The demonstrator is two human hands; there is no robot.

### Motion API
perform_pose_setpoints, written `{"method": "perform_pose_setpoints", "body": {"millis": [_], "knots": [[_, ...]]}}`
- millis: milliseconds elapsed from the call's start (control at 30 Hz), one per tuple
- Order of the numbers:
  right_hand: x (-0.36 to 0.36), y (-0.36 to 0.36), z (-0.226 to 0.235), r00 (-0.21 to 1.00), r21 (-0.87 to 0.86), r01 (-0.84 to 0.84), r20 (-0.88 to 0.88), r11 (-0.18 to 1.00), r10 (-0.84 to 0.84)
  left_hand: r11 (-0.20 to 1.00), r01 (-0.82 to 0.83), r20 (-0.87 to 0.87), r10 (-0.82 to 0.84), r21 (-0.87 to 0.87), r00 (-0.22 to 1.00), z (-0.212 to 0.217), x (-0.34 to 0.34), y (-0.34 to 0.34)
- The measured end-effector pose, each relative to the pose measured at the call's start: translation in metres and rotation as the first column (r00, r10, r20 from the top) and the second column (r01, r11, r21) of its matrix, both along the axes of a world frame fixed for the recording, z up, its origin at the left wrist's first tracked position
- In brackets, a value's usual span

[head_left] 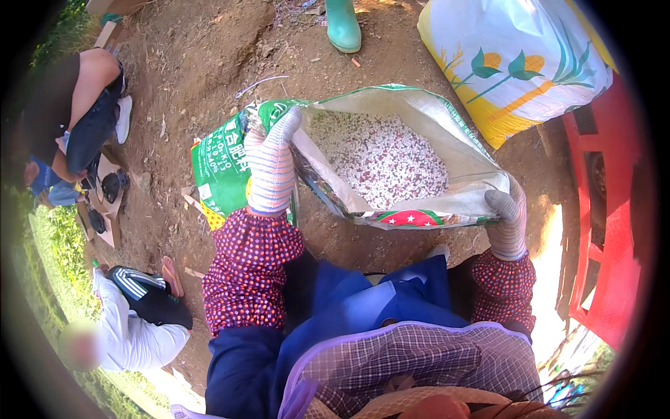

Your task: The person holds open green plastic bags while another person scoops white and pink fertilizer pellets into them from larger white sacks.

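Here — two gloved hands [273,164], one sack [419,209]

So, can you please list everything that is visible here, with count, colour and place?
open sack: one, white and green, centre, on the soil
granules: many, white with some reddish, inside the open sack
full sack: one, white and yellow with a plant picture, upper right
rubber boot: one, green, top centre
red machine: one, right edge, only partly seen
crouching person: one, dark clothes, upper left
second person: one, white top, lower left
cardboard pieces: a few, brown, left
soil: brown, all around
left hand: one, striped glove, holds the sack's left rim
right hand: one, grey glove, holds the sack's right rim
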State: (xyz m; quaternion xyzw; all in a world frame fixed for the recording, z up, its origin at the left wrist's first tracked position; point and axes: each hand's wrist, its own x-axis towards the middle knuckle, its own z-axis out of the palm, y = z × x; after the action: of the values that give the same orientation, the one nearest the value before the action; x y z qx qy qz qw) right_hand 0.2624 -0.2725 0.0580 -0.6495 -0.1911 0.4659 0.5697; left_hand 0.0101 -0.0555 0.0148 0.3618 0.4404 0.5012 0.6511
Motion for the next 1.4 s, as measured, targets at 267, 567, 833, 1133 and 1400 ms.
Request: {"method": "perform_pose_setpoints", "body": {"millis": [267,567,833,1133,1400], "knots": [[0.018,0.031,-0.036,1.000,-0.110,-0.014,-0.022,0.994,0.011,0.972,0.014,-0.266,-0.078,-0.234,0.961,-0.031,0.004,0.041],[0.031,0.060,-0.009,0.364,-0.490,0.028,0.817,0.871,0.447,0.971,0.048,-0.319,-0.124,-0.235,0.940,-0.032,0.004,0.045],[-0.052,0.092,-0.003,-0.184,-0.449,-0.560,0.887,0.696,0.424,0.963,0.151,-0.298,-0.215,-0.223,0.930,-0.037,0.017,0.045],[-0.057,0.060,-0.012,-0.276,-0.669,-0.589,0.694,0.453,0.665,0.968,0.125,-0.434,-0.210,-0.218,0.876,-0.052,0.015,0.052],[-0.064,0.058,0.003,-0.034,-0.492,-0.690,0.755,0.531,0.655,0.972,0.118,-0.417,-0.195,-0.204,0.888,-0.052,0.018,0.049]]}}
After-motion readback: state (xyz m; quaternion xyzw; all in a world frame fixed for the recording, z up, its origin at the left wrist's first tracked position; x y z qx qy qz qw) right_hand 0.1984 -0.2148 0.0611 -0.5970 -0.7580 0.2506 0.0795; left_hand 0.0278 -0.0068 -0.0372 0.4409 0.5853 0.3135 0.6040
